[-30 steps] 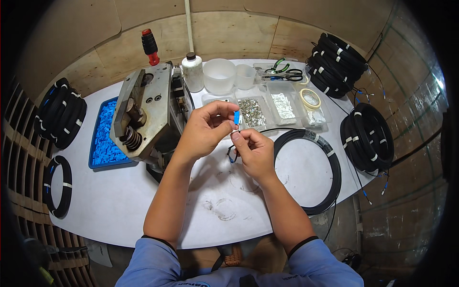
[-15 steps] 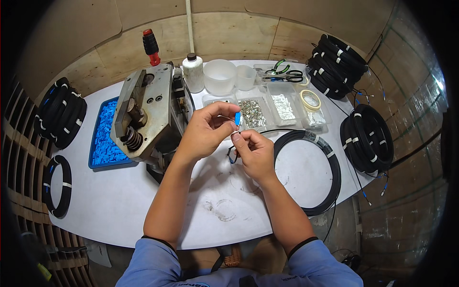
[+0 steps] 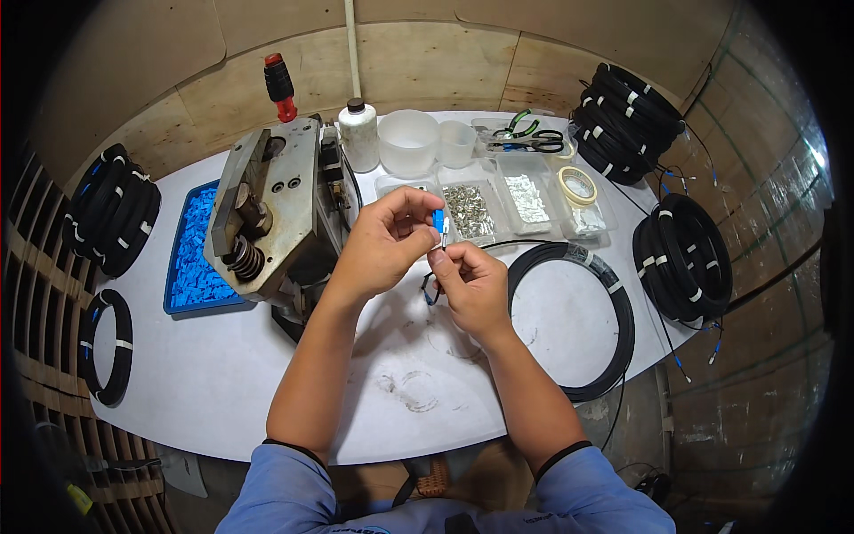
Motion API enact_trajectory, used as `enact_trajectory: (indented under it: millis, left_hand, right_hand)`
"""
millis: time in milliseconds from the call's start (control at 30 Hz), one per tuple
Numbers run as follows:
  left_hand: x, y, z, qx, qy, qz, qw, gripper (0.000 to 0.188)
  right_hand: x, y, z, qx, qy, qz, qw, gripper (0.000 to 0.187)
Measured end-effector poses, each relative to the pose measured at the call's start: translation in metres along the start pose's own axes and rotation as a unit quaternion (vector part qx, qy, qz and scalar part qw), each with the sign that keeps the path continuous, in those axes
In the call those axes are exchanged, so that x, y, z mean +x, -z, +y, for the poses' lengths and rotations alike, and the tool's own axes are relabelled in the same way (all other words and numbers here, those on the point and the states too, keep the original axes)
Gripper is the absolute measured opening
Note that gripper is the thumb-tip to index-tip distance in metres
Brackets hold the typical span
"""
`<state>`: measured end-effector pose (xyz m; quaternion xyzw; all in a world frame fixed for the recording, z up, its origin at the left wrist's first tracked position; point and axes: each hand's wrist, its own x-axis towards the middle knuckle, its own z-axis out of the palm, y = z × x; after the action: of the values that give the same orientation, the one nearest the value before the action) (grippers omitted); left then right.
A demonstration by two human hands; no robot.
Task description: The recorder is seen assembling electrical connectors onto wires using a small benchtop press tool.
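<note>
My two hands meet over the middle of the table. Between thumb and fingers, my left hand pinches a small blue plastic sleeve, held upright. Just below it, my right hand is closed on the end of a thin black wire. A pale, shiny tip shows beside and under the sleeve; whether it sits inside cannot be made out. The wire appears to belong to the black cable coil lying to the right of my right hand.
A metal press stands left of my hands, beside a blue tray of blue sleeves. Behind are a clear box of metal terminals, a white bottle, tubs and scissors. Black cable coils stack at right and left.
The blue sleeve has turned slightly and shifted a little to the left between my fingers. Both hands otherwise stay almost in place.
</note>
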<state>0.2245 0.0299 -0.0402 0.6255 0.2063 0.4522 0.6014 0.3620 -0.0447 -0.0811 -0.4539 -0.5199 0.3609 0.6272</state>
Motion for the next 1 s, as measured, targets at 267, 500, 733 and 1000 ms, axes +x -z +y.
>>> enact_trajectory:
  millis: [267,500,733,1000]
  left_hand:
    - [-0.0013,-0.0018,0.0038,0.008,0.006,0.010,1.000,0.026]
    - [-0.0016,-0.0011,0.0041,0.007,0.001,0.004,1.000,0.027]
    - [-0.0013,-0.0017,0.0041,0.007,0.004,0.003,1.000,0.027]
    - [-0.0005,-0.0007,0.0014,0.008,-0.003,0.000,1.000,0.027]
  right_hand:
    - [0.0001,0.0001,0.0034,-0.007,0.014,-0.003,1.000,0.016]
    - [0.0000,-0.0006,0.0011,-0.013,0.011,-0.001,1.000,0.016]
    - [0.0002,0.0005,0.0035,-0.005,0.012,-0.003,1.000,0.016]
    - [0.0003,0.0004,0.0041,-0.014,0.021,-0.005,1.000,0.017]
